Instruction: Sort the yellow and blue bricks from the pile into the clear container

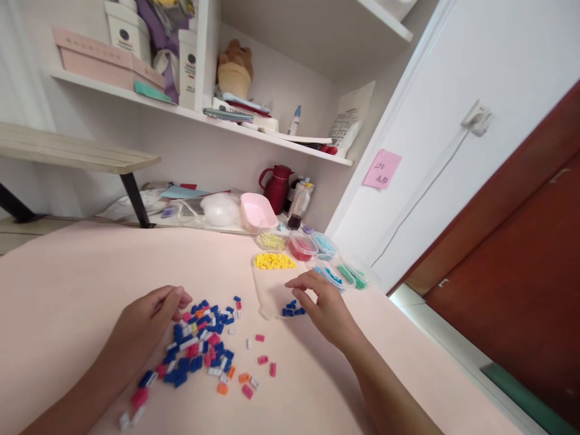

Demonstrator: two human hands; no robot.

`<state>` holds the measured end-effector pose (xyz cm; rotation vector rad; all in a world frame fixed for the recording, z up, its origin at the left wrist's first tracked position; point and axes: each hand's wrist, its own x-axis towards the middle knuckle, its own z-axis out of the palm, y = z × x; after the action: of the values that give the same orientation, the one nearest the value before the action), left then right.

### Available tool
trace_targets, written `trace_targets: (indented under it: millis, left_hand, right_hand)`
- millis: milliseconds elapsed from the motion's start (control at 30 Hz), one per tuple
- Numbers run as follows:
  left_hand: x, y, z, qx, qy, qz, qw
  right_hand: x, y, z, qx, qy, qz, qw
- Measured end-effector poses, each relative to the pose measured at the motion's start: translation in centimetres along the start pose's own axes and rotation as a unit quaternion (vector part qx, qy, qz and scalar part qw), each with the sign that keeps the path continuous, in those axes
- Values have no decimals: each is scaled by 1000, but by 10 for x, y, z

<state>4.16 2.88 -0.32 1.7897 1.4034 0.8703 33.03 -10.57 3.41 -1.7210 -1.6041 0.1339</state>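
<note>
Tabletop [90, 278] in pink, bricks [183, 365], white shelves [290, 144], left hand [151, 315] grip unclear, right hand [326, 308] fingers parted

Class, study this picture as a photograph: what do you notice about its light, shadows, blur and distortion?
Head view: soft light, with a faint shadow on the table beside the right arm; head view: wide-angle stretch, the shelf and door slanting; head view: the nearest white brick looks blurred, and the note is hard to read.
</note>
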Motion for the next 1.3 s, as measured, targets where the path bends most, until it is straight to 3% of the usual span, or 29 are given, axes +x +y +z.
trace_targets:
  millis: [100,267,367,767,1300]
  left_hand:
    - [-3,3,1,-7,2,4,1000]
    - [-8,9,0,-13,3,13,1000]
    - [-9,11,0,-19,5,20,1000]
    - [-10,8,3,-32,3,27,999]
    - [-11,12,0,-22,-2,19,1000]
  right_hand:
    - [-6,-13,9,46,-1,-46,998]
    - [-19,-37,32,63,-84,-176,979]
    - [-24,-42,46,47,-115,-214,969]
    - [-27,-44,71,-3,-163,-190,968]
    - [-25,-49,59,17,-146,-170,975]
